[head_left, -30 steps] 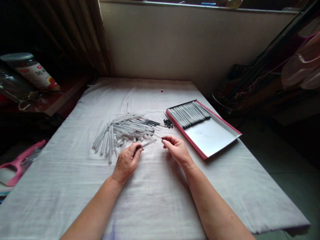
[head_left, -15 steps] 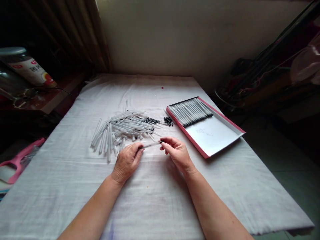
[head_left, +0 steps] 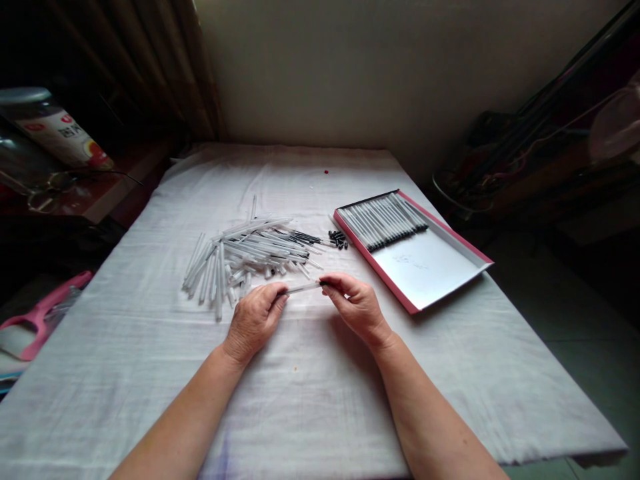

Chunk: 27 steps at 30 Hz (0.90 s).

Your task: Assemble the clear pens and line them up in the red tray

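A clear pen barrel lies level between my two hands. My left hand is closed round its left end, thumb and fingers pressed together. At the other end, my right hand pinches a small black pen plug that sits at the barrel's tip; the fingertips partly hide it. Just beyond my left hand spreads a loose pile of clear pen tubes, with dark refills among them. Several small black plugs lie in a heap beyond my right hand.
A shallow red-edged box lid rests on the right of the cloth, holding a row of pens with black ends. A tiny red piece lies far back. Jars and a pink-handled object stand off to the left.
My right fingers have closed a little more over the black plug, so less of it shows. The left hand keeps its hold, and the view has shifted slightly.
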### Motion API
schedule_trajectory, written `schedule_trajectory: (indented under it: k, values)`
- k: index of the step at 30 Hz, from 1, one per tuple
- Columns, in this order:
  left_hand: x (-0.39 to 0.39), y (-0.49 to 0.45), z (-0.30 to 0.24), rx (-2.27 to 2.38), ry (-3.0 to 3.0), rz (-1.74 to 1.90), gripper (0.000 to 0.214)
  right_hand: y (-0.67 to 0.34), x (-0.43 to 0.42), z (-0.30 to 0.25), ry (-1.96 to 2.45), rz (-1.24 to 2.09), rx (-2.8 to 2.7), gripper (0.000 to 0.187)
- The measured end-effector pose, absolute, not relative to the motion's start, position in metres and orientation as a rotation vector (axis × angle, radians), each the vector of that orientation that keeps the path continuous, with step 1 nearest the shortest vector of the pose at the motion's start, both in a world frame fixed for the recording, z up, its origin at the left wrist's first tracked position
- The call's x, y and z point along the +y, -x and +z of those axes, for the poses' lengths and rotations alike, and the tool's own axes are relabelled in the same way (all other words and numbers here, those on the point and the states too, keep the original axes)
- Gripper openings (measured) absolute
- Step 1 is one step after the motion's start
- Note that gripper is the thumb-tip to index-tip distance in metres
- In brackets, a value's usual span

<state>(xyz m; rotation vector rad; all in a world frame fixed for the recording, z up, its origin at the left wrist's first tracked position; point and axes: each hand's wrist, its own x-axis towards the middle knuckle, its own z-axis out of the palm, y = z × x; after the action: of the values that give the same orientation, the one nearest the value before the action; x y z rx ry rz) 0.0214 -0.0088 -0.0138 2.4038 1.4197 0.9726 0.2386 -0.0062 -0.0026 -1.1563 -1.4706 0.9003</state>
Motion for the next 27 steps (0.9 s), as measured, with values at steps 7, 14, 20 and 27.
schedule_trajectory:
  k: [7,14,20,27]
  values:
    - [-0.0079,-0.0206,-0.0127,1.345,-2.429,0.964,0.022,-0.2442,-0.0063,0.001,1.141,0.686,-1.667,0.016]
    - [-0.0079,-0.0198,-0.0137,1.303,-2.424,0.984,0.023,-0.2476,-0.005,-0.0024,1.205,0.703,-1.696,0.014]
    - [-0.0088,-0.0192,-0.0142,1.322,-2.402,0.986,0.023,-0.2474,-0.0053,-0.0032,1.221,0.74,-1.691,0.015]
    - [-0.008,-0.0184,-0.0147,1.287,-2.338,0.981,0.024,-0.2456,-0.0062,-0.0031,1.204,0.864,-1.681,0.015]
